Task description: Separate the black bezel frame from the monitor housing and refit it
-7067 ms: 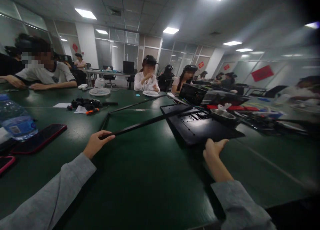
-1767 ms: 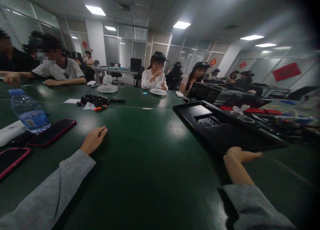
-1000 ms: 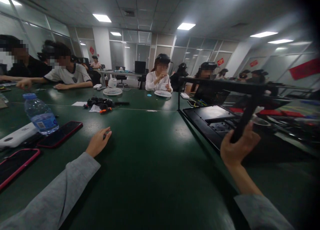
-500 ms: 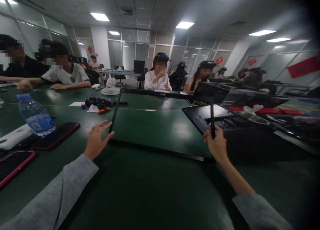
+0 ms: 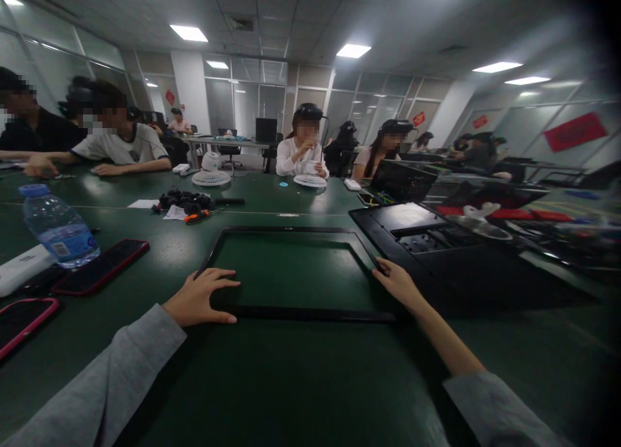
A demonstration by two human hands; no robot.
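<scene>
A thin black rectangular screen bezel (image 5: 315,315) lies low over the green tabletop, close to flat; whether its whole edge touches the table I cannot tell. My left hand (image 5: 201,297) rests at its left side with thumb and fingers spread apart. At the opposite side, my right hand (image 5: 400,285) has its fingers closed on the bezel's right bar. Just beyond that hand is a large black casing (image 5: 371,230) with a recessed part in its middle, beside a flat black panel (image 5: 485,279).
On the left stand a water bottle (image 5: 61,233) and two red-edged phones, one nearer (image 5: 24,324) and one farther (image 5: 104,266). A tangle of black items (image 5: 182,202) lies ahead. Small white fans (image 5: 211,178) are farther back. Several people sit around the tables.
The bezel has come down from a raised, tilted position to nearly flat. Both hands moved with it, and my left fingers now reach over its left side.
</scene>
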